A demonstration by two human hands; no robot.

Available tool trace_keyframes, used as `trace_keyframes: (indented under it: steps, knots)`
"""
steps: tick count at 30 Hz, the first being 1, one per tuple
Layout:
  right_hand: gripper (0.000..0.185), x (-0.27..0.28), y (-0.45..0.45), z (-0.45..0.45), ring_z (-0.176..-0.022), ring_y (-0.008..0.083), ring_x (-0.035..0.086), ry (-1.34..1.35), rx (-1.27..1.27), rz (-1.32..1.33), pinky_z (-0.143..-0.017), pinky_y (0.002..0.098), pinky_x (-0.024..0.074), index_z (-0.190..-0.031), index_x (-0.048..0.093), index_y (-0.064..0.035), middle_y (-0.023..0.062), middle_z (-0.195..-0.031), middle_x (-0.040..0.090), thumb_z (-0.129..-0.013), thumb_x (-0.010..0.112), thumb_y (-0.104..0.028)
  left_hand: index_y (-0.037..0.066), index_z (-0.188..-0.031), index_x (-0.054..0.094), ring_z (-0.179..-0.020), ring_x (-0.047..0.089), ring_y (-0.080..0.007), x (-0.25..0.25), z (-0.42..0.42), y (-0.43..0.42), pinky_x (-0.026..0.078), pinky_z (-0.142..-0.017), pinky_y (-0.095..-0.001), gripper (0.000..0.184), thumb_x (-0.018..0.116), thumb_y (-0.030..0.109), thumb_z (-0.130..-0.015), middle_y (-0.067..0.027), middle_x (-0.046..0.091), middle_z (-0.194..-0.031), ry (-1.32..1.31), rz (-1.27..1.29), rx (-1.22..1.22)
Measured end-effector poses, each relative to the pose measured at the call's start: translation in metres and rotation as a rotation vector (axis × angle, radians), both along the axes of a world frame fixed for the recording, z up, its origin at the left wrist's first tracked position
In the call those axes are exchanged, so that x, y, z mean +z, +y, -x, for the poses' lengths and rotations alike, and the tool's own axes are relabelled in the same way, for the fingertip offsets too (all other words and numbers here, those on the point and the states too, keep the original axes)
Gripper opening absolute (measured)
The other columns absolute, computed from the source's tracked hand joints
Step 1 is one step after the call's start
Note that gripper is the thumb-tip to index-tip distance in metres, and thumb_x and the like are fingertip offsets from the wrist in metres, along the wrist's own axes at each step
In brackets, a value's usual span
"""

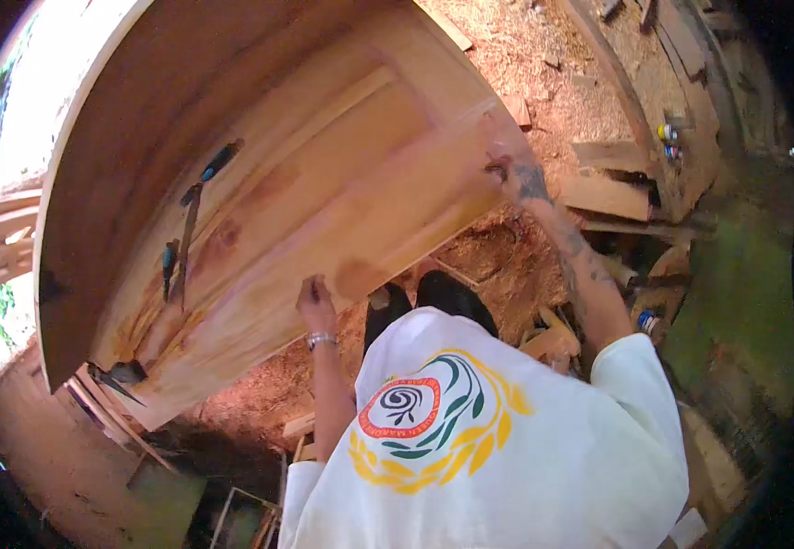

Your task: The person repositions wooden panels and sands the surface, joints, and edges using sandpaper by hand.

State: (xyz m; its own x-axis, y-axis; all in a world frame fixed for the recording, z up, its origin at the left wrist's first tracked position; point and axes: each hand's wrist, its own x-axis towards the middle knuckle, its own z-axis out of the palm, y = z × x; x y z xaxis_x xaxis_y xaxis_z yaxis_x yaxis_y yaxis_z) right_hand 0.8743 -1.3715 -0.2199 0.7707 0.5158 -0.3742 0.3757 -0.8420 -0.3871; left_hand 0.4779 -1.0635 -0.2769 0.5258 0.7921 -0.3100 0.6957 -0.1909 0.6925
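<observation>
A large wooden panel with brown grain lies in front of me, and a tall curved wooden board stands along its far left side. My left hand is at the panel's near edge, fingers curled closed; whatever they may hold is hidden. Over at the panel's right end is my right hand, blurred, with a small dark reddish shape by its fingers. On the panel lie a tool with a blue and black handle, a long thin tool and another blue-handled tool.
A dark pointed object sits at the panel's lower left corner. Wood shavings cover the ground beyond the right edge, with wood offcuts among them. Small cans stand farther right. My feet are below the near edge.
</observation>
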Motion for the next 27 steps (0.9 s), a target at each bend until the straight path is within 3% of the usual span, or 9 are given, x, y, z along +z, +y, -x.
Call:
trace_keyframes:
  steps: [3,5,6,8,10,11,13,20,27]
  knots:
    - [0.024,0.006,0.043,-0.014,-0.096,0.0321,0.070,-0.197,0.062,-0.284,-0.082,0.0415,0.0552,-0.108,0.078,-0.0131,0.0115,-0.097,0.075,-0.092,0.062,-0.006,0.003,-0.106,0.068,-0.076,0.064,-0.0334,-0.005,-0.064,0.040,0.052,-0.074,-0.0440,0.018,0.065,0.018,-0.097,-0.0154,0.069,-0.085,-0.041,-0.238,-0.214]
    - [0.028,0.001,0.076,-0.030,-0.099,0.0315,0.070,-0.338,0.150,-0.406,-0.085,0.0420,0.0549,-0.110,0.077,-0.0115,0.0103,-0.103,0.075,-0.089,0.062,-0.001,0.006,-0.114,0.066,-0.105,0.062,-0.0412,-0.025,-0.113,0.082,0.050,-0.089,-0.0502,0.022,0.064,0.014,-0.094,-0.0171,0.068,-0.109,0.009,-0.283,-0.357]
    - [0.030,0.000,0.094,-0.044,-0.100,0.0312,0.070,-0.416,0.212,-0.431,-0.087,0.0422,0.0547,-0.111,0.077,-0.0112,0.0091,-0.105,0.075,-0.087,0.063,0.001,0.007,-0.118,0.064,-0.114,0.058,-0.0418,-0.066,-0.131,0.117,0.048,-0.094,-0.0509,0.027,0.065,0.016,-0.093,-0.0175,0.064,-0.118,-0.114,-0.219,-0.333]
    - [0.034,-0.002,0.128,-0.065,-0.103,0.0301,0.070,-0.498,0.318,-0.431,-0.090,0.0421,0.0539,-0.113,0.076,-0.0117,0.0072,-0.109,0.075,-0.085,0.064,0.003,0.009,-0.125,0.062,-0.126,0.052,-0.0431,-0.126,-0.171,0.168,0.045,-0.103,-0.0528,0.036,0.066,0.022,-0.091,-0.0181,0.059,-0.130,-0.215,-0.496,-0.376]
    - [0.037,-0.014,0.159,-0.088,-0.105,0.0287,0.070,-0.510,0.417,-0.388,-0.094,0.0415,0.0528,-0.115,0.075,-0.0133,0.0055,-0.113,0.075,-0.084,0.064,0.003,0.010,-0.129,0.060,-0.128,0.051,-0.0424,-0.106,-0.225,0.197,0.043,-0.106,-0.0549,0.044,0.067,0.027,-0.089,-0.0174,0.057,-0.133,-0.156,-0.811,-0.453]
    - [0.037,-0.033,0.171,-0.098,-0.105,0.0278,0.069,-0.542,0.464,-0.389,-0.094,0.0409,0.0522,-0.115,0.075,-0.0131,0.0054,-0.112,0.075,-0.084,0.064,0.003,0.010,-0.131,0.059,-0.128,0.051,-0.0410,-0.092,-0.247,0.208,0.043,-0.107,-0.0559,0.047,0.066,0.029,-0.089,-0.0164,0.058,-0.134,-0.123,-0.780,-0.481]
    - [0.037,-0.065,0.185,-0.114,-0.106,0.0260,0.069,-0.602,0.551,-0.394,-0.096,0.0395,0.0512,-0.116,0.075,-0.0126,0.0052,-0.112,0.075,-0.083,0.065,0.002,0.010,-0.132,0.060,-0.128,0.052,-0.0392,-0.138,-0.262,0.249,0.044,-0.106,-0.0563,0.051,0.068,0.032,-0.087,-0.0138,0.057,-0.136,0.029,-0.923,-0.573]
    - [0.032,-0.098,0.207,-0.114,-0.110,0.0268,0.066,-0.668,0.594,-0.317,-0.100,0.0451,0.0491,-0.112,0.076,-0.0138,0.0035,-0.115,0.073,-0.081,0.068,-0.018,0.012,-0.128,0.060,-0.125,0.053,-0.0395,-0.144,-0.270,0.267,0.045,-0.102,-0.0567,0.051,0.070,0.031,-0.082,-0.0141,0.057,-0.135,-0.024,-0.784,-0.526]
    - [0.042,-0.097,0.208,-0.093,-0.114,0.0251,0.065,-0.609,0.459,-0.324,-0.100,0.0433,0.0474,-0.120,0.074,-0.0142,0.0002,-0.117,0.072,-0.081,0.065,-0.004,0.010,-0.128,0.060,-0.122,0.054,-0.0418,-0.126,-0.271,0.258,0.045,-0.101,-0.0555,0.045,0.065,0.027,-0.087,-0.0159,0.058,-0.133,-0.108,-0.739,-0.480]
